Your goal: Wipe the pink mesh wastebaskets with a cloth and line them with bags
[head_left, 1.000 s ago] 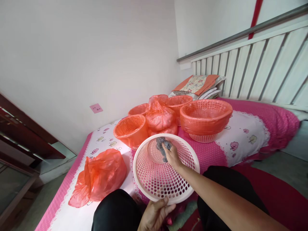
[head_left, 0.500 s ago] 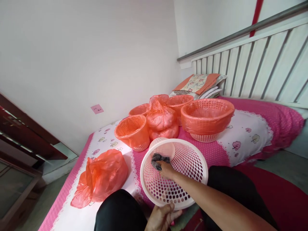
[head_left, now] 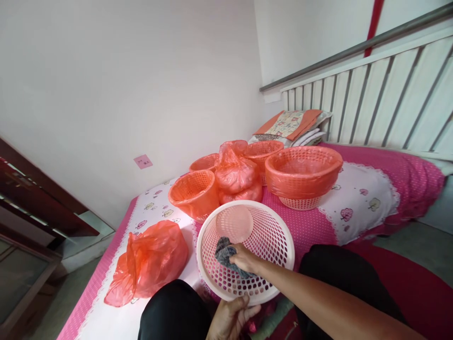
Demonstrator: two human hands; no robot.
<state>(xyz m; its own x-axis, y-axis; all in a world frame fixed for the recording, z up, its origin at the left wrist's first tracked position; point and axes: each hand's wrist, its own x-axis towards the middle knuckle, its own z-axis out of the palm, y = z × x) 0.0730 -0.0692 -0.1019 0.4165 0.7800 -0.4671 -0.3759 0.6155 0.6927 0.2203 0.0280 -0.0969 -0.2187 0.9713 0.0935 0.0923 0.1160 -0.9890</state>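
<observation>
My left hand [head_left: 230,318] grips the basket [head_left: 245,252] rim at the bed's [head_left: 354,203] edge, tilting it open so my right hand [head_left: 240,257], clenching a cloth [head_left: 223,251], reaches its wall.

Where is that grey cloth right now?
The grey cloth is inside the pale pink basket, low in the middle of the head view, pressed against its lower left wall by the right hand; the left hand holds the rim below.
</observation>
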